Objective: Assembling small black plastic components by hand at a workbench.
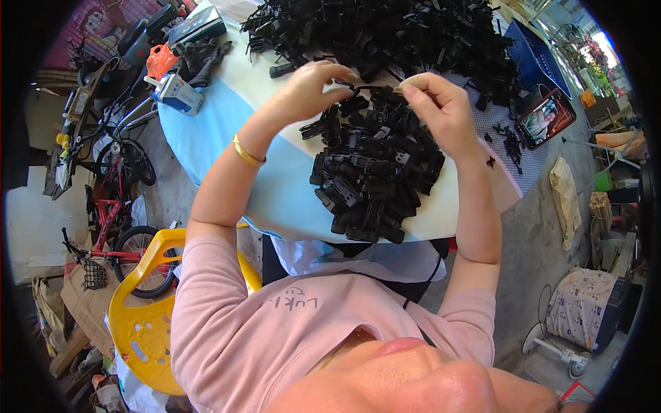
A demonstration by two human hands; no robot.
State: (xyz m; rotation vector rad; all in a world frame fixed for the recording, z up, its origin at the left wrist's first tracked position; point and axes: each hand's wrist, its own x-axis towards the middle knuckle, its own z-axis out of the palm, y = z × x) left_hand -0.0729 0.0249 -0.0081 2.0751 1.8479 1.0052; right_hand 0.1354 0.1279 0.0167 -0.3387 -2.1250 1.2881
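Note:
Over the round table, my left hand (318, 86) is closed, thumb and fingers curled toward a small black plastic part (368, 88). My right hand (441, 110) pinches the other end of that part between thumb and forefinger. Its exact kind is too small to make out. Just below my hands, near the front edge, lies a heap of black plastic pieces (375, 162), which look like clips or buckles. Beyond my hands spreads a larger pile of similar black pieces (385, 34).
A light cloth (275, 196) covers the table. At its left stand a blue-and-white carton (180, 95) and an orange bag (160, 62). A phone (546, 118) and blue basket (533, 58) are at the right. A yellow chair (141, 330) stands at my left, bicycles behind it.

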